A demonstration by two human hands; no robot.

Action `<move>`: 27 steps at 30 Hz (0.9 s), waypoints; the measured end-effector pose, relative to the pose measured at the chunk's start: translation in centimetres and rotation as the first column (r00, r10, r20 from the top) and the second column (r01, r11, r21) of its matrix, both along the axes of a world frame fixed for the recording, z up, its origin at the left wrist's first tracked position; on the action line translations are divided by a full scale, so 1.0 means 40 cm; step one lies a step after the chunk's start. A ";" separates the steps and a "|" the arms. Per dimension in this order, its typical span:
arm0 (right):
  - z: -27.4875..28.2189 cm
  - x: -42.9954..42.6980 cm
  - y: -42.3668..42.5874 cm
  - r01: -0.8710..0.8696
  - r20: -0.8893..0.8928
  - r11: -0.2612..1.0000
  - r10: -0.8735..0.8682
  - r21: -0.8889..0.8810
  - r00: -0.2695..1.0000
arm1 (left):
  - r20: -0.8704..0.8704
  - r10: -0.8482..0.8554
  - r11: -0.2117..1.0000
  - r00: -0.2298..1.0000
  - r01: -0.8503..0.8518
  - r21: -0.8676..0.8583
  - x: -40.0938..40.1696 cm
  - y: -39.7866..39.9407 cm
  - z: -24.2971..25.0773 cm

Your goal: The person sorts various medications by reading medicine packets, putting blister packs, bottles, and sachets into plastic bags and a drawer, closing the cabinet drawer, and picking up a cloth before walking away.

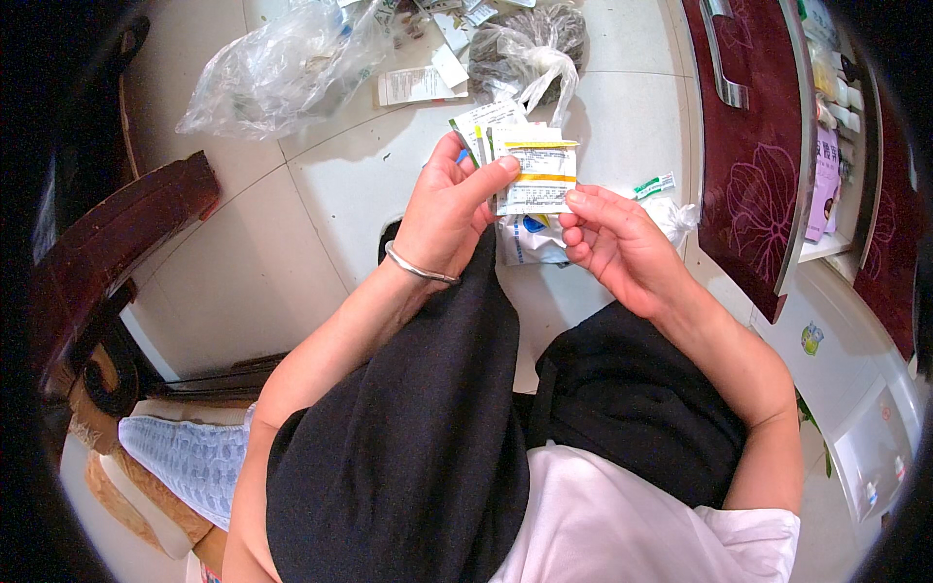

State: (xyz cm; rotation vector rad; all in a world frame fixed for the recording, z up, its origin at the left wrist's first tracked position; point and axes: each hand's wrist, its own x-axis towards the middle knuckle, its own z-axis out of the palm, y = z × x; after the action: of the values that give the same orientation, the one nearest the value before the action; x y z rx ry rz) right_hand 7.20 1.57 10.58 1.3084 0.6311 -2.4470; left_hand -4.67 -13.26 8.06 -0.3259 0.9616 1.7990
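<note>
A fanned stack of small printed sachets (539, 191) is pinched between my left thumb and fingers. The front one is white with yellow bands and bears print. My left hand (455, 208) has a silver bangle (421, 267) at its wrist. At the stack's lower right corner, my right hand (616, 237) grips the front sachet with thumb and fingertips. Beneath the stack, partly hidden by it, lies a white plastic packet (526, 244) with blue marks. Beyond my right hand are a small green-and-white packet (654, 186) and a crumpled white plastic bag (672, 218).
On the tiled floor ahead lie a clear plastic bag (280, 80), a knotted bag of dark contents (525, 62) and a printed carton (412, 86). An open dark red cabinet door (751, 153) stands at right. A dark wooden chair part (124, 255) is at left.
</note>
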 end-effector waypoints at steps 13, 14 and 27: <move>-0.004 0.001 -0.006 -0.029 -0.040 0.997 0.032 0.072 0.999 | -0.046 0.019 1.000 0.999 -0.019 0.005 0.003 0.001 -0.003; -0.004 0.001 -0.007 -0.044 -0.046 0.993 0.049 0.108 0.998 | -0.051 0.022 1.000 0.998 -0.022 0.005 0.002 0.000 -0.002; -0.015 0.017 -0.010 -0.144 -0.086 0.893 0.198 0.426 0.976 | -0.093 0.025 0.999 0.995 -0.022 0.030 0.001 0.010 -0.011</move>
State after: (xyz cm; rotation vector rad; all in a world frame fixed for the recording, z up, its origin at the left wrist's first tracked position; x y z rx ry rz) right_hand 7.89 1.16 9.98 1.1759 1.3081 -2.3402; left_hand -4.63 -12.85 7.60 -0.2377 0.9990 1.8618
